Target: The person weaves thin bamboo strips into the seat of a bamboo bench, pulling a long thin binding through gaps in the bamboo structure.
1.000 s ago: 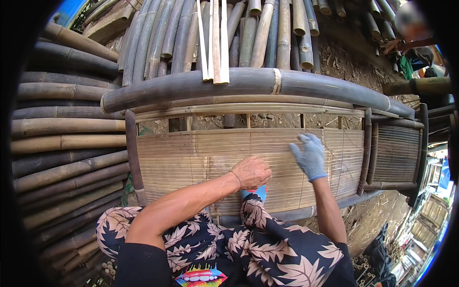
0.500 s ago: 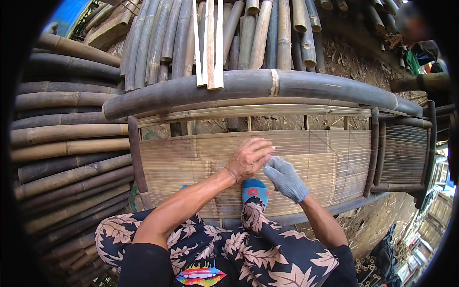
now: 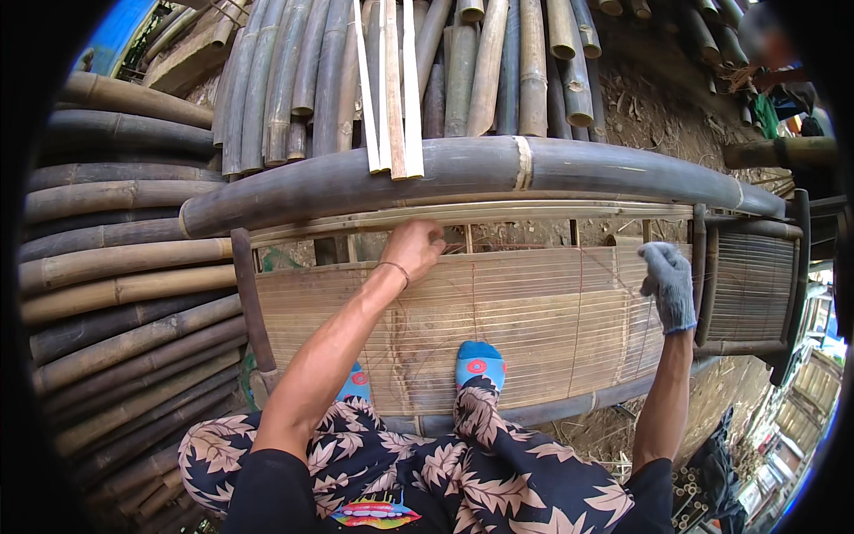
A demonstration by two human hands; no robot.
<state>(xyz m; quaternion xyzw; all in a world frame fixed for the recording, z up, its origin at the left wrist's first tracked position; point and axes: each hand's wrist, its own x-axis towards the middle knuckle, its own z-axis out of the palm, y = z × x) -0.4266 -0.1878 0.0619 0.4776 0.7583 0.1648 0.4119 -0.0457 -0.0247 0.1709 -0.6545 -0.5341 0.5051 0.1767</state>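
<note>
2 arms (image 3: 336,351) reach forward, well apart; the bare left hand (image 3: 414,249) is curled, gloved right hand (image 3: 670,285) partly bent.

A pile of cut bamboo poles (image 3: 534,80) lies outdoors in daylight. Right of the pile is a dirt floor (image 3: 645,102), littered with dry scraps. Left of the pile and nearer, bamboo poles laid crosswise (image 3: 124,258) form a stack. Off the pile's far left shows a blue sheet (image 3: 116,36). Well to the pile's right and much nearer are crumpled black sheeting (image 3: 719,472) and a slatted panel (image 3: 811,392), brightly lit.
</note>
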